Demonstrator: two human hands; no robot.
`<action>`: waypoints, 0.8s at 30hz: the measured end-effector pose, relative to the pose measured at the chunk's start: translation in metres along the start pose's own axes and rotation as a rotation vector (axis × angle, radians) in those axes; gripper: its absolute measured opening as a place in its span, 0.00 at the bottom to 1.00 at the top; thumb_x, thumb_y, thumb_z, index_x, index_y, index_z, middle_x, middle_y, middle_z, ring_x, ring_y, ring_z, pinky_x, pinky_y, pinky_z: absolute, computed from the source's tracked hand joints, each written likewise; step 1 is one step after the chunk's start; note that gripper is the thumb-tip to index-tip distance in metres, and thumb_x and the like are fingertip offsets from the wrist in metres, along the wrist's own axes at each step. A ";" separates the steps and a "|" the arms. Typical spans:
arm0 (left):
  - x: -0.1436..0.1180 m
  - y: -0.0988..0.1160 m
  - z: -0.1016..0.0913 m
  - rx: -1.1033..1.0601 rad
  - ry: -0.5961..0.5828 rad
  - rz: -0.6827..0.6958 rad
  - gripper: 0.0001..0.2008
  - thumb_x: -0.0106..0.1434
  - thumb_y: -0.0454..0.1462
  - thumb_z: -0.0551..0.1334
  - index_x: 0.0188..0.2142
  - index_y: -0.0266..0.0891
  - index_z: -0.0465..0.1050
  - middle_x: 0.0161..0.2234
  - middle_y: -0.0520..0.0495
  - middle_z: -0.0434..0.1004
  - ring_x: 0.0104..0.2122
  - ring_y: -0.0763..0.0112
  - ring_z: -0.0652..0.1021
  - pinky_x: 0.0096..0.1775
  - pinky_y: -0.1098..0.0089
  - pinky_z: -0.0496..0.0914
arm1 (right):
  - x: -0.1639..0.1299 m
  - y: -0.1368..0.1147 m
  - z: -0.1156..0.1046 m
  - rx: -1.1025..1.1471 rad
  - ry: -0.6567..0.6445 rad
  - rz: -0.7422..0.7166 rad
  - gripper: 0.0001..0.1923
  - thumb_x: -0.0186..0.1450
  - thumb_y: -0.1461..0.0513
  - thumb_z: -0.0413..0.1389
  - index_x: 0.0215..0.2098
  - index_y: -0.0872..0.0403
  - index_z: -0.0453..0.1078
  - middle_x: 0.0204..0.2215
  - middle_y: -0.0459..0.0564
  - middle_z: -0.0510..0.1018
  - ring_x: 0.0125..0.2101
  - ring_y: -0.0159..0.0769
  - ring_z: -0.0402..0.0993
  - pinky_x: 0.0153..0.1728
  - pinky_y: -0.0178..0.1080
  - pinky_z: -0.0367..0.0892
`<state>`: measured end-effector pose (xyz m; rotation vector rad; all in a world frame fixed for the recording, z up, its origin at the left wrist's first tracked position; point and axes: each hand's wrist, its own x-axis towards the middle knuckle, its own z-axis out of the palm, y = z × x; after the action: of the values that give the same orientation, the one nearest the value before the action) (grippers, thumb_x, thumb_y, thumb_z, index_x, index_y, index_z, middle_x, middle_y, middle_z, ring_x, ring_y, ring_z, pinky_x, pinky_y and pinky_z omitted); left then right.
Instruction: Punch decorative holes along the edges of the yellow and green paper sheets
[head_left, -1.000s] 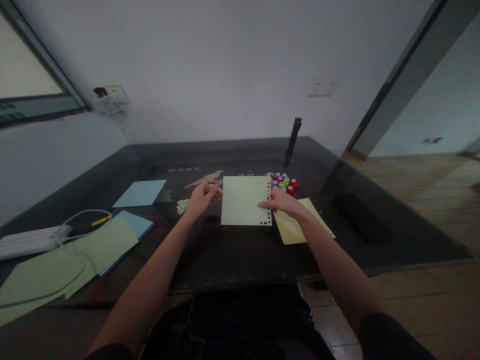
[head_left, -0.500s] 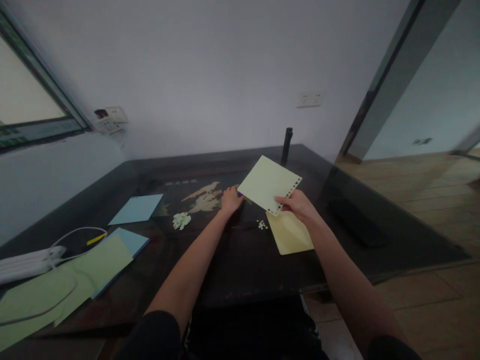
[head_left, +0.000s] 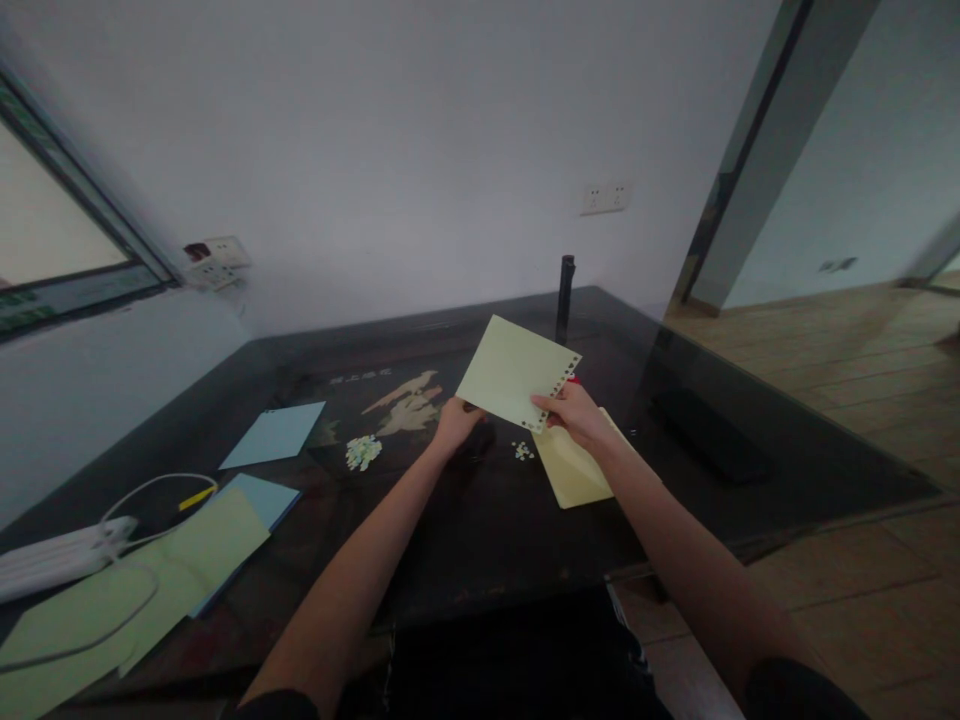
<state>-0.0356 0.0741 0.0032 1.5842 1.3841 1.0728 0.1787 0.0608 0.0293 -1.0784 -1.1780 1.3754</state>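
Observation:
A pale green sheet of paper (head_left: 514,370) with a row of punched holes along its right edge is held tilted above the table. My right hand (head_left: 574,412) pinches its lower right corner, thumb on top. At the sheet's lower left edge, my left hand (head_left: 456,424) is curled, its fingertips partly hidden beneath the paper, so what it grips does not show. Behind my right hand peeks a small red patch (head_left: 573,379) of something mostly covered. A yellowish sheet (head_left: 574,475) lies under my right forearm. Small punched paper bits (head_left: 523,451) are scattered beside it.
On the dark table (head_left: 480,540), a larger heap of paper bits (head_left: 364,452) sits left of my hands. Blue sheets (head_left: 274,436), green sheets (head_left: 202,540) and a white power strip with a cable (head_left: 67,555) lie at left. A black upright post (head_left: 564,300) and a dark flat object (head_left: 709,435) are at right.
The held sheet and my right hand have shifted slightly left. My left hand has drawn back from flat on the table and curled at the sheet's edge. The red patch has come into view.

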 end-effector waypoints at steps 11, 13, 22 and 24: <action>-0.062 0.025 0.015 -0.851 -0.080 -0.205 0.11 0.53 0.35 0.69 0.38 0.36 0.75 0.34 0.46 0.78 0.32 0.74 0.78 0.37 0.74 0.71 | -0.008 0.009 0.013 0.119 0.029 0.001 0.17 0.44 0.64 0.67 0.32 0.56 0.71 0.30 0.51 0.80 0.24 0.32 0.73 0.21 0.32 0.69; -0.063 0.028 0.014 -0.878 -0.076 -0.221 0.11 0.56 0.37 0.67 0.39 0.36 0.75 0.37 0.45 0.79 0.34 0.72 0.78 0.40 0.71 0.71 | -0.007 0.010 0.013 0.109 0.048 -0.018 0.16 0.45 0.64 0.66 0.32 0.57 0.71 0.31 0.51 0.80 0.25 0.32 0.74 0.22 0.32 0.70; -0.069 0.028 0.023 -0.925 -0.110 -0.238 0.12 0.54 0.32 0.68 0.39 0.33 0.74 0.39 0.42 0.79 0.39 0.69 0.79 0.53 0.64 0.68 | -0.008 0.011 0.017 0.075 0.067 -0.093 0.20 0.45 0.59 0.67 0.34 0.57 0.71 0.32 0.51 0.79 0.26 0.33 0.73 0.21 0.33 0.70; -0.069 0.029 0.023 -0.936 -0.107 -0.237 0.11 0.54 0.31 0.68 0.38 0.33 0.74 0.39 0.43 0.79 0.40 0.69 0.79 0.53 0.64 0.68 | -0.009 0.009 0.018 0.075 0.070 -0.117 0.21 0.45 0.58 0.66 0.35 0.57 0.70 0.32 0.51 0.79 0.26 0.33 0.73 0.21 0.33 0.70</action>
<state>-0.0083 0.0016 0.0142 0.7541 0.7634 1.2073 0.1606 0.0492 0.0227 -0.9824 -1.1124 1.2714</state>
